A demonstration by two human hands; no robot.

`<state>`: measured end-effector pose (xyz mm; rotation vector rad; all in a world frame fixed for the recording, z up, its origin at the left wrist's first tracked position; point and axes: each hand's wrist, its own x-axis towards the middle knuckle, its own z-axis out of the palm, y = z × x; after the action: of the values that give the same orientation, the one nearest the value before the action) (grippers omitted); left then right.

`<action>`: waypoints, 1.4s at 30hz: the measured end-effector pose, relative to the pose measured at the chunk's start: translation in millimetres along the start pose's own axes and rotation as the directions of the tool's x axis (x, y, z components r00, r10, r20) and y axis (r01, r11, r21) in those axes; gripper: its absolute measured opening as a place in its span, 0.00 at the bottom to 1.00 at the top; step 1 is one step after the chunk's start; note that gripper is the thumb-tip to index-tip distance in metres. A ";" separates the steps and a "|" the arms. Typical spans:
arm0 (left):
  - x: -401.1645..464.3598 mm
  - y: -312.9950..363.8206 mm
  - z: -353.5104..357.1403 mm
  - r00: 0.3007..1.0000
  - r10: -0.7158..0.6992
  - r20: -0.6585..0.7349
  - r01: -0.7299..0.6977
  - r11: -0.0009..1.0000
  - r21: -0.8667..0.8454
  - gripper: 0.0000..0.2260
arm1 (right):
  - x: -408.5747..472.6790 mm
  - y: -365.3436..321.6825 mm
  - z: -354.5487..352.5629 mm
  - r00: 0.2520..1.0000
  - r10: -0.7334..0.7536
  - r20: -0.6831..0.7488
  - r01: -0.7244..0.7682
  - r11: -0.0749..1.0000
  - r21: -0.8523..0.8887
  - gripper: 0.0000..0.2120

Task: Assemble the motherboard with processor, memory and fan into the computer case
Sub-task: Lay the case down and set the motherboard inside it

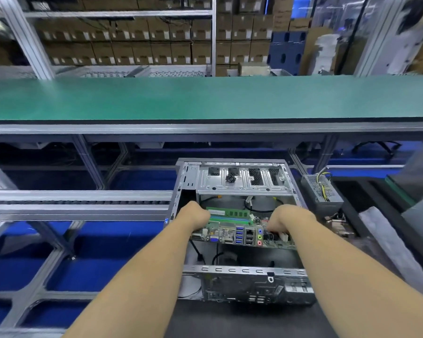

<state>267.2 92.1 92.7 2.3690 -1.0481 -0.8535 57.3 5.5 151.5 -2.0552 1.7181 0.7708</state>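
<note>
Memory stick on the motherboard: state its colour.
Green, seen in the head view: the memory stick.

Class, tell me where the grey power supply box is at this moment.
In the head view, the grey power supply box sits right of the open computer case, outside it, beyond the right hand.

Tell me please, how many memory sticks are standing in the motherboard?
1: a green memory stick stands upright at the motherboard's far edge, between the hands. More slots may be hidden behind it or under the hands.
</note>
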 end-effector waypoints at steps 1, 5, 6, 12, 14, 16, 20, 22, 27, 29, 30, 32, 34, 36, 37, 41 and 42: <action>3.3 -2.2 1.3 1.000 0.002 0.022 -0.003 1.000 0.022 0.16 | 1.8 -2.7 1.3 1.000 0.012 -0.026 -0.012 1.000 0.005 0.23; 14.3 -8.4 10.8 0.990 -0.008 0.138 -0.003 0.997 0.081 0.11 | 10.2 -13.4 7.2 0.993 0.060 -0.101 -0.060 0.998 0.000 0.20; 15.9 -8.5 12.5 0.989 -0.020 0.146 0.011 0.998 0.069 0.15 | 14.1 -15.9 10.0 0.990 0.076 -0.117 -0.076 0.997 0.012 0.21; 21.3 -8.3 16.7 0.994 -0.033 0.106 0.024 0.997 0.079 0.25 | 20.7 -23.9 20.2 0.975 0.168 -0.143 -0.152 0.981 0.119 0.18; 20.1 -9.5 21.1 0.997 -0.052 0.055 0.048 0.997 0.068 0.23 | 21.0 -22.5 23.3 0.970 0.178 -0.167 -0.159 0.980 0.118 0.18; 17.7 -12.1 25.7 0.998 -0.062 -0.008 0.063 0.996 0.059 0.19 | 21.8 -21.9 27.3 0.965 0.177 -0.195 -0.152 0.979 0.135 0.21; 12.8 -18.7 28.8 0.996 -0.034 -0.088 0.035 0.999 0.020 0.14 | 24.5 -22.0 35.4 0.955 0.219 -0.202 -0.174 0.960 0.218 0.28; 10.3 -20.2 30.9 0.995 -0.022 -0.099 0.021 1.000 -0.009 0.13 | 24.8 -20.9 37.3 0.952 0.243 -0.184 -0.194 0.948 0.252 0.28; 3.3 -21.9 36.0 0.990 -0.017 -0.142 0.009 0.998 -0.056 0.11 | 29.0 -18.5 41.8 0.951 0.245 -0.186 -0.192 0.946 0.262 0.23; 3.2 -21.4 39.2 0.991 -0.015 -0.130 0.006 0.998 -0.070 0.11 | 31.4 -14.9 45.9 0.950 0.259 -0.175 -0.203 0.937 0.285 0.22; 3.9 -20.0 40.7 0.994 -0.003 -0.109 -0.004 0.998 -0.067 0.11 | 32.7 -12.4 48.0 0.950 0.260 -0.173 -0.204 0.936 0.288 0.21; 5.5 -16.7 43.7 0.998 0.029 -0.048 -0.032 0.998 -0.055 0.11 | 36.3 -7.1 52.8 0.952 0.245 -0.183 -0.190 0.943 0.273 0.17; 7.4 -14.9 47.6 1.000 0.030 0.007 -0.030 0.999 -0.041 0.13 | 39.9 -4.2 58.0 0.954 0.217 -0.207 -0.166 0.957 0.238 0.15; 8.4 -17.2 52.6 0.999 0.004 0.047 -0.004 1.000 -0.017 0.17 | 46.0 -2.6 62.7 0.963 0.185 -0.198 -0.141 0.966 0.218 0.15; 8.8 -19.7 55.6 0.997 -0.020 0.071 0.021 1.000 -0.007 0.21 | 48.9 -1.7 64.6 0.971 0.167 -0.170 -0.129 0.969 0.210 0.15; 14.8 -24.5 63.5 0.989 -0.042 0.139 0.043 0.999 -0.002 0.19 | 55.6 1.7 71.0 0.984 0.123 -0.130 -0.101 0.981 0.164 0.16; 17.1 -24.6 64.6 0.991 -0.026 0.131 0.025 1.000 0.010 0.11 | 56.3 -1.4 69.2 0.977 0.099 -0.190 -0.079 0.991 0.112 0.14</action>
<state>245.2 86.9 25.2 2.3646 -1.0751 -1.0287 52.6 2.1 62.5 -2.0530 1.9245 0.5064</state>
